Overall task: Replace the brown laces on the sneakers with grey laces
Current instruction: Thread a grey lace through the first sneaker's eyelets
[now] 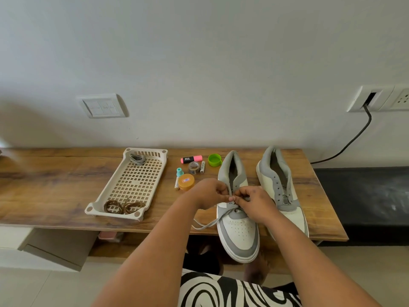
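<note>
Over the left sneaker [238, 220], both hands meet at the lower eyelets. Left hand [208, 193] has its fingers curled in, pinching the grey lace [210, 222] near the tongue; right hand [254, 200] is curled too, its fingertips pinching what looks like the same lace at an eyelet, though the exact hold is hidden by the knuckles. One loose end of the lace trails off toward 8 o'clock, over the table [55, 173] edge.

At 3 o'clock from the hands stands the right sneaker [280, 189], its eyelets bare, no lace in it. At 9 o'clock lies the tray [132, 185]: the brown laces [124, 206] are coiled at its near end, and a second grey lace [137, 159] is bundled at its far end. Between tray and sneakers, at about 11 o'clock, sits a cluster of small items, among them a pink marker [191, 159], a green cap [214, 160] and an orange tin [186, 182].

Judged from this, lacing of the first sneaker is only begun. The risks: the dangling end may pull back through the eyelet if tugged unevenly, leaving the two sides of unequal length; an eyelet may be skipped under the crowding fingers; the sneaker's toe overhangs the table edge, so a hard pull toward the body could drag it off.
</note>
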{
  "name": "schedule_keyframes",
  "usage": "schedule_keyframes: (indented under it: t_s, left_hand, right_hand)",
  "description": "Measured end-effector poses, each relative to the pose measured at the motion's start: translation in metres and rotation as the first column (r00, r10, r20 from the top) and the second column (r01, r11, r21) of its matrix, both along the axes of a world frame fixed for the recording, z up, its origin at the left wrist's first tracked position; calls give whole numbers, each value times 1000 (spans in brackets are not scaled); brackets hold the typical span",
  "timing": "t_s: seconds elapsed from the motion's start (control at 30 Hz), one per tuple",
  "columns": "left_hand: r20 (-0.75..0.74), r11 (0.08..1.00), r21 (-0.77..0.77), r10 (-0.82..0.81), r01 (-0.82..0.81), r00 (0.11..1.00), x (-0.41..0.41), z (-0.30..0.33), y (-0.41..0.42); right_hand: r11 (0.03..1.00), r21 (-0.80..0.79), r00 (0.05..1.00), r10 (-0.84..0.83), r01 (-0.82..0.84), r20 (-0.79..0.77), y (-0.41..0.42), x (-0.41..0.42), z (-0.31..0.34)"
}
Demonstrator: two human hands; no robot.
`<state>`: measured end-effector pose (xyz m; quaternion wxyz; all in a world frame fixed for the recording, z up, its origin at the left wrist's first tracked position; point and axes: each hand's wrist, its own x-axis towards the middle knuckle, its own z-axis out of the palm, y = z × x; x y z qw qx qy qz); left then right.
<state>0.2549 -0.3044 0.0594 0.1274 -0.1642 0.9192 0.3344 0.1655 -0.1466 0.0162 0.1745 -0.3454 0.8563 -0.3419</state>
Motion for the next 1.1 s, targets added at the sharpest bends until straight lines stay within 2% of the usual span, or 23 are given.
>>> schedule_keyframes:
  t_s: [0.17,0.27,0.33,0.4,0.43,0.47,0.5,0.57,0.6,0.63,0.7,0.8,0.9,1.03,1.1]
  left_hand:
    - [-54,996,84,34,-29,998,7,6,-5]
    - [-89,953,298,88,-58,992,15,17,-7]
    - [-146,821,565,194,-80,970,20,24,-10]
    - [-180,579,814,320,-42,930,25,29,-16]
    - [-174,498,867,343,-21,923,26,32,-18]
    - [-160,498,867,333,-30,929,28,35,-19]
    - [-132,588,805,294,-70,947,29,37,-19]
    - [20,871,469,158,-149,987,27,32,-17]
    - [118,951,274,111,-139,987,25,25,-16]
    - [168,985,128,95,-117,981,22,18,-14]
    - [122,995,-2,101,-102,987,13,5,-11]
    - [67,997,-65,49,-44,997,4,3,-5]
    - [103,994,-105,-16,27,995,0,-2,-1]
    - [-65,993,-110,30,-37,997,0,-1,-4]
    - [-96,994,-95,44,-53,994,2,0,-6]
  right_hand:
    - [1000,3,999,-6,6,36,-1,-1,-2]
    - [999,33,1000,-8,7,27,0,0,-1]
    - [999,40,1000,-11,10,24,0,1,0]
    - [998,64,1000,1,-1,-7,0,2,2]
    - [997,77,999,10,-7,-32,0,3,4]
    - [996,83,999,12,-9,-46,0,3,4]
    - [997,82,999,9,-5,-49,0,4,5]
    - [996,88,999,8,-4,-47,0,5,7]
    - [995,101,999,11,-5,-53,0,6,7]
    - [993,115,998,17,-10,-59,0,6,7]
    - [992,128,997,23,-14,-70,0,7,8]
    - [995,99,996,14,-5,-88,0,8,8]
    - [998,61,994,1,5,-107,1,9,8]
    - [998,64,993,15,-7,-116,1,8,6]
    - [998,61,993,18,-11,-118,0,8,4]
